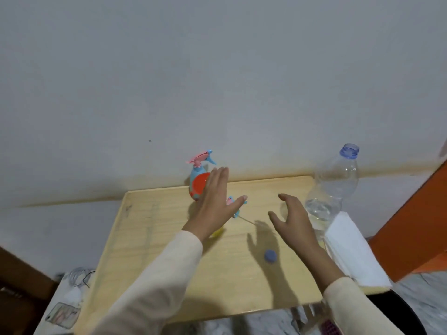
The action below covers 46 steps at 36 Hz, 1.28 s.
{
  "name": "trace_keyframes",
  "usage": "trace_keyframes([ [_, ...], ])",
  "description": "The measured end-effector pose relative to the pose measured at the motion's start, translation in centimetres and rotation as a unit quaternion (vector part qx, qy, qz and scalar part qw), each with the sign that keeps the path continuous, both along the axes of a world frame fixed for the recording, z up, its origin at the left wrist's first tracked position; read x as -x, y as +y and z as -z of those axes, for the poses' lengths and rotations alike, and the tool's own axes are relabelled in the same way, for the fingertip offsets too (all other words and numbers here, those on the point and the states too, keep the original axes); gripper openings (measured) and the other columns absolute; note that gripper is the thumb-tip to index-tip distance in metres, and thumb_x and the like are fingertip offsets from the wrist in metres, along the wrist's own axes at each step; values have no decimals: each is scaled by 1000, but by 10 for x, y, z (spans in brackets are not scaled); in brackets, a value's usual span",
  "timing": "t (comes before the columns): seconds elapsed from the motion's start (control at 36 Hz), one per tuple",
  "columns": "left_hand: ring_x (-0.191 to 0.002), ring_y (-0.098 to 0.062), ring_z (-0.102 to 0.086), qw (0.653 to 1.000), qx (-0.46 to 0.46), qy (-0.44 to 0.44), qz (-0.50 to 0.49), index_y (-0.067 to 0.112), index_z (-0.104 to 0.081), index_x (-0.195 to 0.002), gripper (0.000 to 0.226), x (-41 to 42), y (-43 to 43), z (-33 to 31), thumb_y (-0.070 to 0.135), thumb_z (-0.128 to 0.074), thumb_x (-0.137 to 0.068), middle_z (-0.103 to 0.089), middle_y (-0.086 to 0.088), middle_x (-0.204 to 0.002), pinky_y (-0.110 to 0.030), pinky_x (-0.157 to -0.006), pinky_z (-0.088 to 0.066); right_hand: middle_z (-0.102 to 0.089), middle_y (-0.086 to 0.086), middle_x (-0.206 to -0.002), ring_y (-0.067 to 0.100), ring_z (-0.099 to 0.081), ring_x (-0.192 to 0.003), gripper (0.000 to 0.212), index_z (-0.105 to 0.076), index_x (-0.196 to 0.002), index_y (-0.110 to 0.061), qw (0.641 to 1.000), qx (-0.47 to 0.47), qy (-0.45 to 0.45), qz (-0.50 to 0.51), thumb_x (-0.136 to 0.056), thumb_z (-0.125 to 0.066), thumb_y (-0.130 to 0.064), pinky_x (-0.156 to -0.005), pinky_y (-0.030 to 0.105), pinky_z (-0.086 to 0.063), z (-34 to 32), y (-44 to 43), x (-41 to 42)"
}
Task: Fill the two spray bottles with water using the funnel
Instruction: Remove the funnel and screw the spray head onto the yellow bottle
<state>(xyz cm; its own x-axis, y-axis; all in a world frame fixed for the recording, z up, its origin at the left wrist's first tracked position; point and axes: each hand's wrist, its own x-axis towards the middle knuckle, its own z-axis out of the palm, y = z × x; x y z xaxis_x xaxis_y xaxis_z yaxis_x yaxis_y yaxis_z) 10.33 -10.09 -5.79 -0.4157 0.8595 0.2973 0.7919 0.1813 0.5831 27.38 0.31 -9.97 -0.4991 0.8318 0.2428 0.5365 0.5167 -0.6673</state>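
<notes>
Both arms in cream sleeves reach forward over the wooden table [157, 238]. The left hand [211, 204] is held above the far middle of the table, palm down, its fingers straight and close together and the thumb spread out to the right. It grips nothing. Just behind its fingertips a spray bottle [197, 187] stands upright at the table's far edge against the wall, blue with a red round side and a pink and blue trigger on top. A loose spray head [229, 201] lies on the table, partly hidden by the thumb, and its thin tube [249, 221] trails out to the right. A yellow object [219, 232] shows under the left wrist — too hidden to tell what it is.

The right hand [294, 221] hovers lower and to the right, fingers spread and loosely curled, empty. Just beside it, at the table's right edge, stands a clear water bottle [333, 187] — uncapped, with water in its lower part. Its blue cap [270, 255] lies on the table near the right wrist. Folded white tissue [350, 252] rests at the bottle's foot.
</notes>
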Motion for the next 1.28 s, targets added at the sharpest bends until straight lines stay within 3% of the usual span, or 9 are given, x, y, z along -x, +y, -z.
trace_keyframes([
  [0.14,-147,-15,1,996,4,-15,-82,10,-12,-150,89,46,-30,13,47,-61,-86,-10,-3,-159,-21,-112,-5,-43,1,-141,15,-38,-131,60,-40,-138,-14,995,-1,21,-102,-86,-64,-33,-97,17,-26,-8,-5,67],
  [0.33,-146,-8,4,984,25,-103,-144,11,-9,-151,100,77,-42,68,49,-68,-80,-6,1,-159,-16,-110,-2,-37,-3,-137,10,-35,-127,84,-32,-139,-16,977,40,41,-206,-72,-76,-42,-96,18,-27,-17,-2,140],
  [0.47,-139,-15,-30,975,8,-169,-147,9,-35,-141,85,75,-23,102,40,-77,-74,-39,-7,-144,-21,-114,-22,-31,-14,-116,2,-34,-108,91,-33,-133,-20,969,60,24,-240,-62,-83,-47,-88,21,-33,-13,6,166],
  [0.56,-112,13,-44,974,-40,-188,-121,31,-44,-118,53,73,-10,112,40,-73,-74,-50,10,-114,-5,-95,-32,-35,-12,-118,5,-38,-109,93,-33,-135,-22,963,87,14,-256,-61,-83,-46,-86,20,-35,-8,11,173],
  [0.61,-109,20,-42,972,-63,-194,-114,41,-40,-112,51,71,-1,117,29,-76,-77,-48,15,-113,1,-90,-29,-41,-7,-123,9,-42,-113,94,-34,-136,-23,961,96,8,-260,-59,-83,-48,-89,22,-38,-5,14,176],
  [0.75,-112,2,-49,962,-60,-234,-125,38,-40,-119,53,72,9,134,22,-74,-81,-54,4,-123,-2,-91,-33,-42,-2,-133,14,-41,-120,98,-33,-140,-19,958,98,-20,-268,-60,-82,-51,-97,29,-40,-4,22,179],
  [0.94,-119,-5,-53,954,-55,-268,-123,23,-45,-132,68,75,10,142,51,-68,-75,-57,4,-127,-26,-99,-44,-44,-5,-131,11,-42,-118,93,-37,-136,-21,959,96,2,-268,-60,-82,-50,-97,29,-41,-14,24,178],
  [1.19,-113,-6,-55,952,-56,-267,-138,17,-49,-132,73,74,12,143,55,-65,-72,-60,4,-122,-9,-91,-40,-44,-9,-125,8,-43,-114,91,-38,-135,-24,957,99,10,-272,-60,-81,-52,-94,29,-45,-25,23,174],
  [1.28,-114,-4,-54,949,-66,-276,-135,19,-49,-131,71,72,12,142,56,-64,-71,-59,5,-122,-14,-93,-41,-45,-8,-125,9,-44,-115,92,-39,-135,-24,959,98,11,-266,-60,-82,-53,-94,30,-46,-26,22,173],
])
